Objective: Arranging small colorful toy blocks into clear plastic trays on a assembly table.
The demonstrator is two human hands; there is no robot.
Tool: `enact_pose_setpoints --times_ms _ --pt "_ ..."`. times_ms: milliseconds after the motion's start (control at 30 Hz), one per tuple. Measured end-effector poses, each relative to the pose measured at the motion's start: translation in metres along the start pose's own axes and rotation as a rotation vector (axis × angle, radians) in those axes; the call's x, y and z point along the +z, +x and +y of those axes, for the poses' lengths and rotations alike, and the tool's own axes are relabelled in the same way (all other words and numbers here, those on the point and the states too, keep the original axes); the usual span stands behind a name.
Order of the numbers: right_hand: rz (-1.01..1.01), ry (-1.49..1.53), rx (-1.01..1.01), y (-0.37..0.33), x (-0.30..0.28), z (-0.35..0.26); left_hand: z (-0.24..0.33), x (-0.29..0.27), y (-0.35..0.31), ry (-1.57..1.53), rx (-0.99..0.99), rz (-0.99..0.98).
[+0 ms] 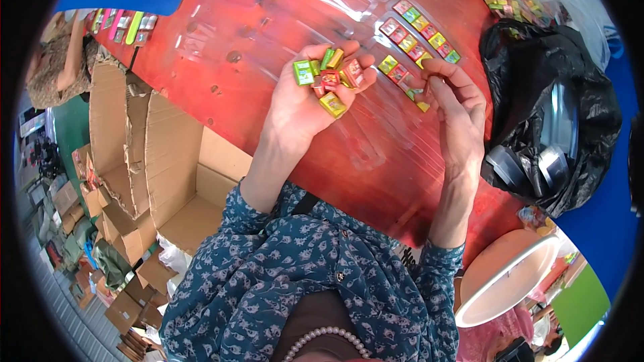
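Note:
My left hand [293,110] is palm up over the red table, cupped around several small wrapped block-shaped sweets [329,80] in green, yellow and red. To its right, a clear plastic tray [373,35] carries slanting rows of similar red, green and yellow sweets [407,42]. My right hand [459,112] is at the tray's near right part, thumb and forefinger pinched together by the end of the nearest row. Whatever is between those fingertips, if anything, is hidden. A yellow sweet [422,106] shows just below them.
More clear plastic trays [335,3] lie on the red table [231,97]. At the right stands a black plastic bag [520,104] with clear plastic pieces, near a heap of sweets [520,8]. Open cardboard boxes [171,154] are at left; a white basin [503,278] is at lower right.

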State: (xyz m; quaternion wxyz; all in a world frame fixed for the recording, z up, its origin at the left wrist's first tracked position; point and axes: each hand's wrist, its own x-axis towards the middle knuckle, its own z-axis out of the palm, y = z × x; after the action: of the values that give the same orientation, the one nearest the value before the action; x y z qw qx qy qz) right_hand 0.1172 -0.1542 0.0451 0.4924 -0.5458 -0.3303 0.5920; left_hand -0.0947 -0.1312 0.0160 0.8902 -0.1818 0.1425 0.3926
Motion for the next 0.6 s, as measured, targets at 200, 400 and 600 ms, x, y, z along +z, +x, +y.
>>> enact_pose_setpoints --times_ms 200,400,600 --pt "-0.036 -0.265 -0.265 -0.023 0.051 0.001 0.006 0.001 -0.007 -0.006 0.072 0.025" --pt "-0.113 -0.635 -0.621 -0.038 0.082 0.008 -0.001 -0.001 0.001 0.020 0.165 -0.057" --pt "-0.125 -0.678 -0.645 -0.027 0.075 0.018 -0.015 0.002 0.001 0.117 0.343 0.036"
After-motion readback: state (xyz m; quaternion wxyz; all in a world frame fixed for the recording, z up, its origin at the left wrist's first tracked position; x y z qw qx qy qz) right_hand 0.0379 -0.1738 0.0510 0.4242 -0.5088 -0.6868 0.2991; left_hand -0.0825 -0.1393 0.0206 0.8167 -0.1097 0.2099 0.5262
